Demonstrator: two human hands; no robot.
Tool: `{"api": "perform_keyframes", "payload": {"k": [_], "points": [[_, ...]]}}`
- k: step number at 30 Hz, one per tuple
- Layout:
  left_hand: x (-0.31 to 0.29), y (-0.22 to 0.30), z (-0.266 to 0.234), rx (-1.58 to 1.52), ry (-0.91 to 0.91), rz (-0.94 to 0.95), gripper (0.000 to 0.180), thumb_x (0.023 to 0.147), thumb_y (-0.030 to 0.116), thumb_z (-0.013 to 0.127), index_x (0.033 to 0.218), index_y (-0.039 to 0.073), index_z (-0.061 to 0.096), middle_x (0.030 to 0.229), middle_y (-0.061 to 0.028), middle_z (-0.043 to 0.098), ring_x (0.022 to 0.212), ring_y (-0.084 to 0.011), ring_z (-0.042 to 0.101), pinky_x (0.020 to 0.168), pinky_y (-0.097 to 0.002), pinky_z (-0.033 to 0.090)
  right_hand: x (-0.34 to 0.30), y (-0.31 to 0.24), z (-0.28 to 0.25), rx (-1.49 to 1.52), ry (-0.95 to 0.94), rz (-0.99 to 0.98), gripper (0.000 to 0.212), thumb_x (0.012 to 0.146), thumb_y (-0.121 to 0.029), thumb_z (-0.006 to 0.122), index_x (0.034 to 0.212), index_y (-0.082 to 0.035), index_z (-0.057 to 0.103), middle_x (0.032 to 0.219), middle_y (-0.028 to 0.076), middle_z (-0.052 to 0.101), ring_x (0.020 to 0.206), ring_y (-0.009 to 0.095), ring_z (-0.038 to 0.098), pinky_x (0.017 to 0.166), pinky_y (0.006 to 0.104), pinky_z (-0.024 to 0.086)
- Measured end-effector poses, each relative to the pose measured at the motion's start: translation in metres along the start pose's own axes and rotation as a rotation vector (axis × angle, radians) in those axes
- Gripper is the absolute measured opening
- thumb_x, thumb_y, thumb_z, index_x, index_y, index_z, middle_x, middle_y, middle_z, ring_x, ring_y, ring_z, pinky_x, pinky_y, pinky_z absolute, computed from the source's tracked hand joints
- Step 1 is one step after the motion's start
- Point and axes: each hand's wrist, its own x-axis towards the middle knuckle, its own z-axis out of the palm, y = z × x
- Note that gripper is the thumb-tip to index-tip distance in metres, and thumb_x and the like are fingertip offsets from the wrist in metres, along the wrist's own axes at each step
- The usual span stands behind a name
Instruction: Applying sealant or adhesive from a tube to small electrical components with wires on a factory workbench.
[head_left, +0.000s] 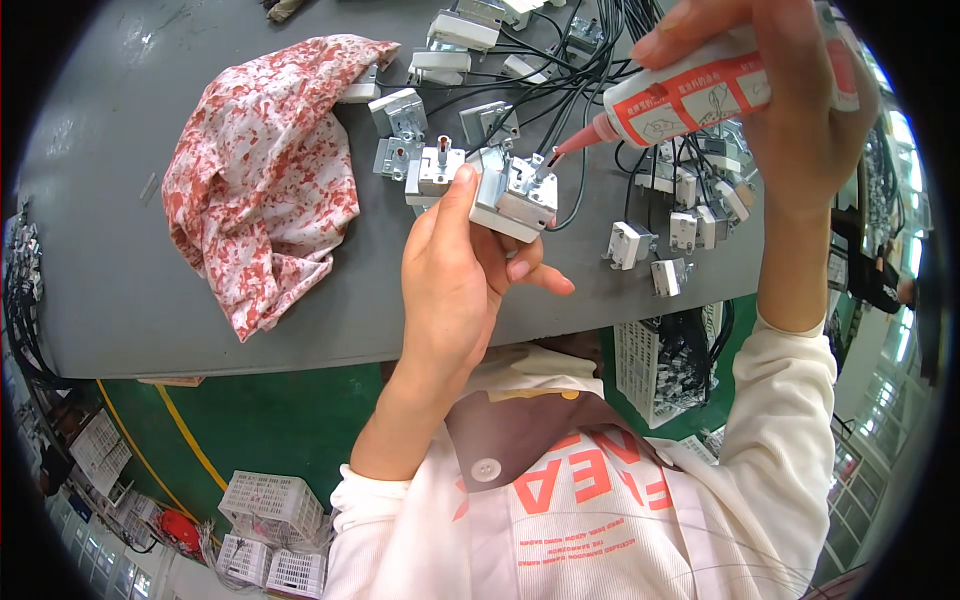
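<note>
My left hand (455, 265) is closed round a small white and metal switch-like part (515, 195), held up over the table's near side. A similar white part (437, 172) sits just left of my thumb; whether my hand holds it too is unclear. My right hand (800, 90) grips a red and white squeeze bottle (690, 90), tilted down to the left. Its pink nozzle (588, 137) points at the metal post on top of the held part, at or very near it. A black cable runs from that part.
A red and white patterned cloth (265, 185) lies crumpled on the grey table (100, 250). Several similar parts on black cables (630, 243) spread over the far middle and right. A white crate of parts (640, 370) stands below the table edge; more crates (270, 505) are on the green floor.
</note>
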Motion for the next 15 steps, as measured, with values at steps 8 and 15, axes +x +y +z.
{"api": "perform_keyframes", "payload": {"k": [8,15], "points": [[0.001,-0.002,0.004,-0.031,-0.029,0.025,0.042,0.096,0.03,0.03,0.09,-0.005,0.053,0.078,-0.0129,0.057,0.051,-0.012,0.039,0.049,-0.0358,0.054,-0.02,0.001,-0.021,-0.032,-0.06,-0.166,0.039,0.096,-0.03,0.038,0.087,0.003,0.057,0.078,0.015,0.063,0.065,0.019,0.059,0.056,0.0298,0.048],[-0.004,0.001,0.012,-0.027,0.063,0.067,0.042,0.097,0.029,0.029,0.089,-0.004,0.054,0.078,-0.0124,0.057,0.053,-0.0123,0.04,0.053,-0.0378,0.055,-0.027,-0.021,-0.011,-0.41,-0.099,-0.539,0.053,0.093,-0.045,0.034,0.089,0.001,0.06,0.079,0.017,0.065,0.06,0.022,0.063,0.047,0.0273,0.049]]}}
